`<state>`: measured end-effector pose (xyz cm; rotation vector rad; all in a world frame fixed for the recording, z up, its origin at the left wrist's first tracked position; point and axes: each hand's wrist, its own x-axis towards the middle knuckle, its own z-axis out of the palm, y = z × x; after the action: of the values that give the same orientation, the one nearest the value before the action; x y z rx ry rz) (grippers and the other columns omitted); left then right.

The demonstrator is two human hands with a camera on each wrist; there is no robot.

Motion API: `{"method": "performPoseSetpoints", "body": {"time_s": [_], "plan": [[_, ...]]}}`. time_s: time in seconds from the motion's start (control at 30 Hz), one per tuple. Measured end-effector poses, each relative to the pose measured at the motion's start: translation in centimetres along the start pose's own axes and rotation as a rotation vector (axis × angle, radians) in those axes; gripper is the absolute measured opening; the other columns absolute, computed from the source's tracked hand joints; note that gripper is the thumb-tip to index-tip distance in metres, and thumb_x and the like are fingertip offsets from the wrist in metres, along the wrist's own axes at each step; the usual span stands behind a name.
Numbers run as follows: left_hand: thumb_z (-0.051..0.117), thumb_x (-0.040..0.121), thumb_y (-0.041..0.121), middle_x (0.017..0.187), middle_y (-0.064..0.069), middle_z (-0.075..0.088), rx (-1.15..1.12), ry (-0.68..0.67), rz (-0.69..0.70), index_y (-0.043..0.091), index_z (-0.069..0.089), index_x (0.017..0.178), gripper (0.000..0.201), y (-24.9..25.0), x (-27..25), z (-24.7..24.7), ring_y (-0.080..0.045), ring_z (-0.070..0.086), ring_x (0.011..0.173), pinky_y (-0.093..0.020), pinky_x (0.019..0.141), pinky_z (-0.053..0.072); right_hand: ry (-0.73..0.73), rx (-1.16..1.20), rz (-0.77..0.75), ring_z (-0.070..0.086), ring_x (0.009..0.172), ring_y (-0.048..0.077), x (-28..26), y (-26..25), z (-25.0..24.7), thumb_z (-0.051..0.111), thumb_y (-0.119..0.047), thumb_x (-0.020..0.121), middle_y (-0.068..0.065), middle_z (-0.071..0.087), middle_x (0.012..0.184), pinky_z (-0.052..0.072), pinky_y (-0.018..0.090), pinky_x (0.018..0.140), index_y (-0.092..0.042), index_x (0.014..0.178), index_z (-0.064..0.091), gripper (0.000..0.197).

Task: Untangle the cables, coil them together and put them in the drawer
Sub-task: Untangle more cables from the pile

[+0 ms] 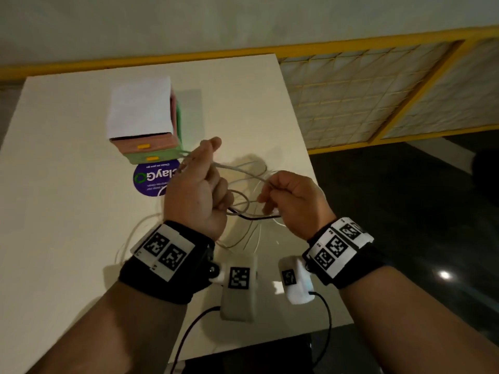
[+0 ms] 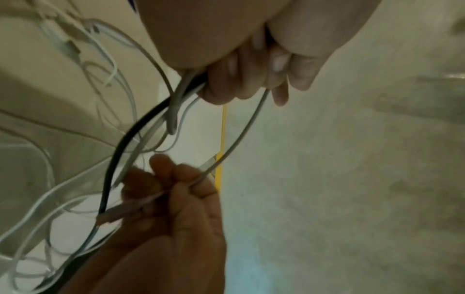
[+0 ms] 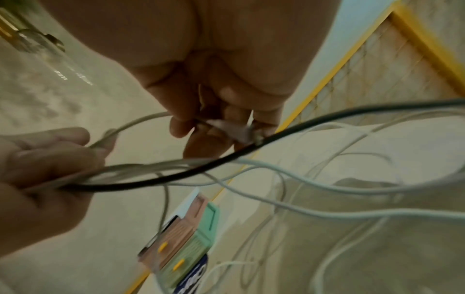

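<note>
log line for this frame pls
stage: untangling | left hand: grips cable bundle | right hand: pinches grey cable end | drawers: closed | loose loops on table

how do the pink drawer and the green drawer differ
Colour: the pink drawer is salmon pink, the green drawer pale mint.
Position: the pink drawer sits on top, directly under the unit's white top; the green drawer is at the bottom, just above the purple sticker.
Cables: a grey cable held by the left hand passes in front of the green drawer's right end; nothing crosses the pink drawer.
Both carry a small yellow handle and look shut.
</note>
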<state>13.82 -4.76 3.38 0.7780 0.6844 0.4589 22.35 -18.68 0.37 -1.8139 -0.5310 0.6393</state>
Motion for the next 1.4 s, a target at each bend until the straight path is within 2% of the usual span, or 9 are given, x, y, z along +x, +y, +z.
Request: {"method": "performPoseSetpoints", "body": {"time_s": [0.23,0.5,0.67,0.73,0.83,1.0,1.13,1.27,1.4], "plan": [[0.068,0.091,0.023,0.068,-0.015,0.041,0.333,-0.134,0.114,0.019,0.077,0.088,0.01,-4.1,-1.3,5.5,-0.013,0.019,0.039,-0.025,0.042,0.02,0.153,-0.022,-0.044,0.049,0.063,0.004,-1.7,3.5,-6.4,0.047,-0.014,0.099,-0.012,0.061,0.075,0.042,0.02,0.061,-0.017,0.104,0.07,0.024],[0.07,0.09,0.025,0.073,-0.014,0.042,0.425,-0.148,0.058,0.014,0.075,0.102,0.016,-7.8,-1.8,10.1,-0.012,0.026,0.04,-0.019,0.041,0.026,0.157,-0.044,0.142,0.059,0.072,0.001,-2.1,7.0,-11.5,0.038,-0.006,0.1,0.003,0.065,0.085,0.048,0.01,0.064,-0.01,0.097,0.066,0.029],[0.071,0.09,0.023,0.062,0.008,0.045,0.521,-0.143,0.13,0.013,0.076,0.105,0.019,-9.6,-1.8,11.5,-0.004,0.037,0.04,-0.017,0.042,0.033,0.162,-0.14,0.201,0.062,0.076,0.017,-1.9,8.8,-13.0,0.041,-0.003,0.097,0.001,0.068,0.088,0.051,0.03,0.066,-0.019,0.094,0.068,0.031],[0.07,0.091,0.016,0.107,0.011,0.042,0.654,-0.236,0.222,0.018,0.075,0.107,0.018,-10.1,-1.8,11.7,0.006,0.06,0.058,-0.014,0.059,0.048,0.16,-0.156,0.244,0.061,0.077,0.012,-2.0,9.1,-13.7,0.043,0.002,0.092,-0.005,0.066,0.09,0.045,0.024,0.065,-0.026,0.1,0.065,0.037],[0.072,0.089,0.022,0.119,0.011,0.072,0.96,-0.396,0.241,0.026,0.073,0.115,0.027,-10.7,-1.7,11.5,0.012,0.064,0.098,-0.017,0.09,0.05,0.174,-0.192,0.198,0.06,0.105,0.011,-2.5,8.6,-13.9,0.06,0.004,0.08,-0.01,0.061,0.116,0.052,0.023,0.078,-0.031,0.129,0.049,0.061],[0.07,0.089,0.033,0.055,0.015,0.063,0.926,-0.138,0.508,0.023,0.073,0.068,0.024,-9.2,-1.9,11.0,-0.001,0.054,0.049,-0.023,0.052,0.043,0.296,-0.15,0.084,0.044,0.126,0.006,-3.4,6.4,-13.0,0.067,-0.001,0.071,-0.01,0.046,0.136,0.042,0.027,0.103,-0.025,0.139,0.035,0.079],[0.072,0.079,0.039,0.046,-0.003,0.023,0.416,0.067,0.475,0.021,0.04,0.045,0.049,-6.1,-1.6,10.0,-0.021,0.019,0.043,-0.026,0.045,0.022,0.268,-0.172,0.048,0.057,0.095,0.005,-3.0,5.3,-11.9,0.069,-0.005,0.073,-0.01,0.057,0.108,0.047,0.016,0.077,-0.028,0.124,0.045,0.061],[0.067,0.076,0.027,0.04,0.012,0.03,0.377,-0.094,0.456,0.025,0.043,0.04,0.044,-5.1,-3.3,9.3,-0.014,0.021,0.039,-0.032,0.051,0.019,-0.088,-0.18,-0.02,0.059,0.075,0.007,-3.5,2.7,-9.1,0.069,-0.011,0.073,-0.009,0.06,0.091,0.053,0.022,0.065,-0.04,0.129,0.04,0.069],[0.06,0.077,0.019,0.04,0.011,0.034,0.364,-0.383,0.395,0.03,0.047,0.041,0.039,-4.8,-4.9,7.9,-0.014,0.027,0.037,-0.032,0.053,0.024,-0.167,-0.434,-0.181,0.058,0.093,0.008,-3.0,2.2,-4.3,0.066,-0.039,0.076,-0.01,0.059,0.11,0.051,0.035,0.086,-0.045,0.135,0.031,0.068]]}}
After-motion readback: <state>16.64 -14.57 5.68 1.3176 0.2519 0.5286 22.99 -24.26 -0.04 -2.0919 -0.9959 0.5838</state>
